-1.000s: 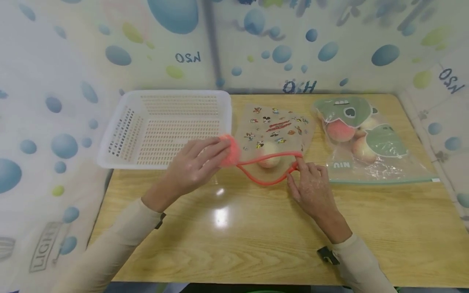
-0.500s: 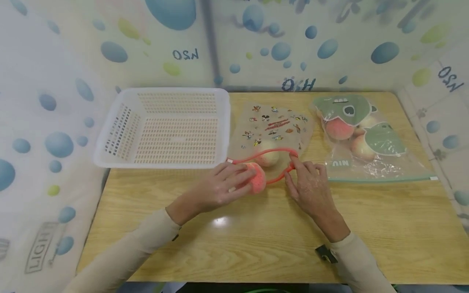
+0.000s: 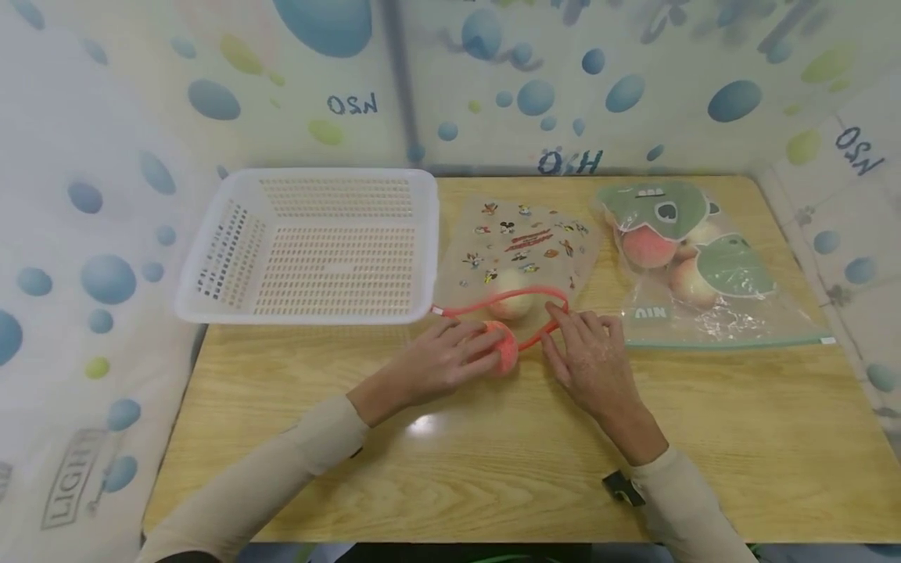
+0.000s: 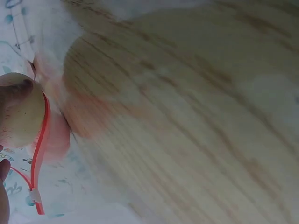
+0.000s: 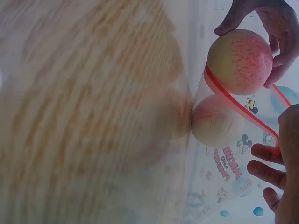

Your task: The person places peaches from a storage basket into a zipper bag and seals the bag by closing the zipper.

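A peach [image 3: 504, 349] is held in the curled fingers of my left hand [image 3: 443, 363], at the open mouth of a clear zip bag [image 3: 486, 227] printed with cartoon figures. The bag's red zip edge spreads into a loop, and in the right wrist view it passes against the held peach [image 5: 240, 60]. Another peach [image 3: 511, 303] lies inside the bag, just beyond the mouth. My right hand [image 3: 594, 360] pinches the right end of the red edge between thumb and forefinger; its other fingers [image 5: 266, 172] extend loosely beside the bag.
A white plastic basket [image 3: 432, 234] with slotted walls stands at the back left, with nothing in it. To the right lies a second zip bag [image 3: 647, 332], green-printed and holding several peaches. Patterned cloth walls [image 3: 493, 70] border the wooden table [image 3: 450, 485].
My left hand has moved right and nearer with the peach, from beside the basket's corner to the bag's mouth. My right hand stays on the red edge.
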`<state>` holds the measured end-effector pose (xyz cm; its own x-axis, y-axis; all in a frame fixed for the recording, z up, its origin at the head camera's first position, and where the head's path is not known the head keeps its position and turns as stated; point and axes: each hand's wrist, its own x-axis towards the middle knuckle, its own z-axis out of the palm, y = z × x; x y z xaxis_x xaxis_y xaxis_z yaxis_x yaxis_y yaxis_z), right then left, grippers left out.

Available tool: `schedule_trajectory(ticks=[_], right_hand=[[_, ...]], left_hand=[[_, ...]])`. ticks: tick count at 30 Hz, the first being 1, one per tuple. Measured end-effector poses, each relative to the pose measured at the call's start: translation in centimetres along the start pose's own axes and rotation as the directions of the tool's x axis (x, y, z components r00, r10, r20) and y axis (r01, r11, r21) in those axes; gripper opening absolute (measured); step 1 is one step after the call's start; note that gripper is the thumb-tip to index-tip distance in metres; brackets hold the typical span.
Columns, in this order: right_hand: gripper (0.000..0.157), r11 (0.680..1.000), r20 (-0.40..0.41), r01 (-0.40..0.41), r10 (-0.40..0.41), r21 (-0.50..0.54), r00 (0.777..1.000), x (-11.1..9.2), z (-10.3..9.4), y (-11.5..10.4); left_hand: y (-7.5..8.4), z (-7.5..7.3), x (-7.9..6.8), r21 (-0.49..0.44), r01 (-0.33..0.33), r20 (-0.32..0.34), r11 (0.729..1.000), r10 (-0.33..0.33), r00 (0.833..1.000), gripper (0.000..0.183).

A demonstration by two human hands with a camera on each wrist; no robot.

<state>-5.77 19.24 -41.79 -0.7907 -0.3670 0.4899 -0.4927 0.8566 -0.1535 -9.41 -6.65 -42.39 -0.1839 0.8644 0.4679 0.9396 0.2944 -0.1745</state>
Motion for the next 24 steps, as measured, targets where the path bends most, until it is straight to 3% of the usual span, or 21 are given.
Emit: schedule_trajectory(ticks=[6, 11, 19, 24], right_hand=[[0.041, 1.000, -0.027, -0.002, 0.002, 0.000, 1.000, -0.1, 0.3, -0.1], [0.037, 1.000, -0.021, 0.008, -0.008, 0.004, 1.000, -0.1, 0.4, -0.1], [0.023, 0.996, -0.107, 0.030, -0.021, 0.086, 0.994, 0.1, 0.5, -0.4], [0.026, 0.995, -0.055, -0.022, 0.027, 0.093, 0.998, 0.4, 0.1, -0.6]], left_hand=[[0.2, 0.8, 0.2, 0.048, 0.005, -0.034, 0.999, -0.003, 0.999, 0.038], [0.3, 1.1, 0.3, 0.056, 0.028, 0.001, 0.998, -0.028, 1.000, 0.035], [0.2, 0.9, 0.5, 0.056, 0.022, 0.061, 0.998, -0.025, 0.998, 0.031], [0.0, 1.2, 0.5, 0.112, -0.020, 0.073, 0.994, 0.012, 0.997, 0.028]])
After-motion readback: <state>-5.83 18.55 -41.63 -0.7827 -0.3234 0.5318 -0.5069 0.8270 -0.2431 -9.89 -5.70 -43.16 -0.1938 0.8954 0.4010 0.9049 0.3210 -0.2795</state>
